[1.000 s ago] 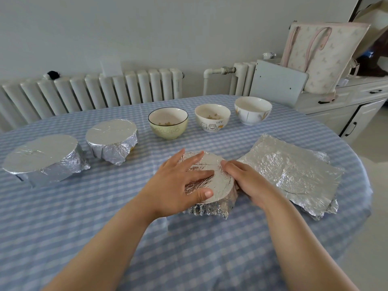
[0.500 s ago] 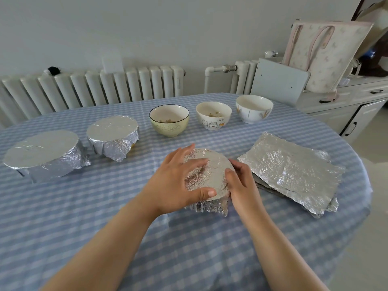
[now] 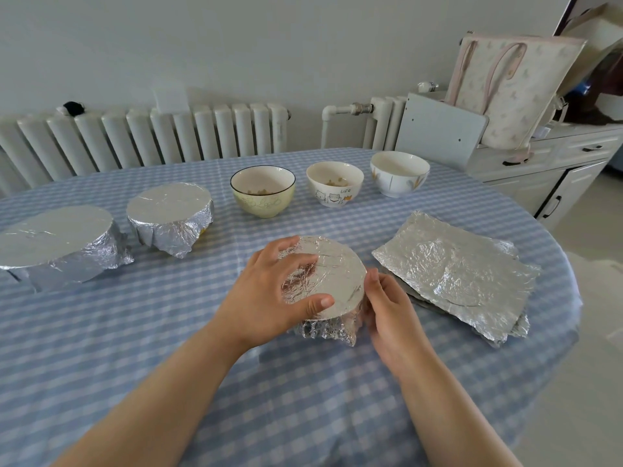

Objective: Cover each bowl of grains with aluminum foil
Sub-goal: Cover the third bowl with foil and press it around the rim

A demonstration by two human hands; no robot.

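Note:
A foil-wrapped bowl (image 3: pixel 337 281) stands at the table's middle, near me. My left hand (image 3: pixel 269 298) lies over its top and left side, fingers spread on the foil, thumb on the near rim. My right hand (image 3: pixel 387 308) presses the foil against the bowl's right side with curled fingers. Two more foil-covered bowls (image 3: pixel 170 214) (image 3: pixel 57 241) stand at the left. Three uncovered bowls stand in a row behind: a yellow one (image 3: pixel 263 192), a white cartoon one (image 3: pixel 334 183) and a white one (image 3: pixel 399 173). A stack of foil sheets (image 3: pixel 455 271) lies at the right.
The round table has a blue checked cloth (image 3: pixel 168 348), and its edge curves close on the right. Radiators (image 3: pixel 151 136) line the wall behind. A white cabinet (image 3: pixel 556 163) with a tote bag (image 3: pixel 512 89) on it stands at the far right.
My right hand slid from the foil top down to the bowl's right side. My left hand stayed on top, its fingers shifting slightly.

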